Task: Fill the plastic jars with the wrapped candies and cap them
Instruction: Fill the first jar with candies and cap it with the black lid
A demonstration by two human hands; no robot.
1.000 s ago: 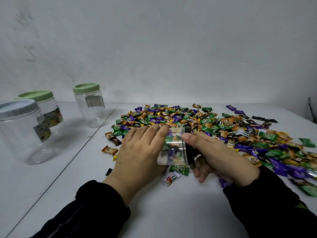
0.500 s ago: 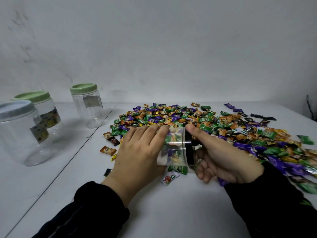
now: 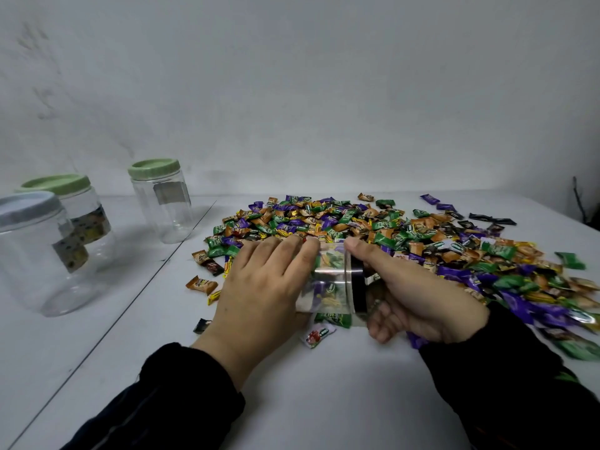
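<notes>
Fingers of the left hand [image 3: 259, 287] wrap the clear plastic jar [image 3: 328, 280], held on its side above the table's [image 3: 292, 401] middle; the right hand [image 3: 418, 297] grips its black lid [image 3: 358, 292]. Wrapped candies [image 3: 373, 228] spread toward the far right edge. Three capped empty jars [image 3: 162, 203] stand near the left edge.

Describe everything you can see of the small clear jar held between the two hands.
The small clear jar lies on its side just above the white table, at the near edge of the candy pile. Its see-through plastic wall shows wrapped candies inside. A black cap closes its right end. The left hand wraps the body; the right hand grips the cap.
</notes>
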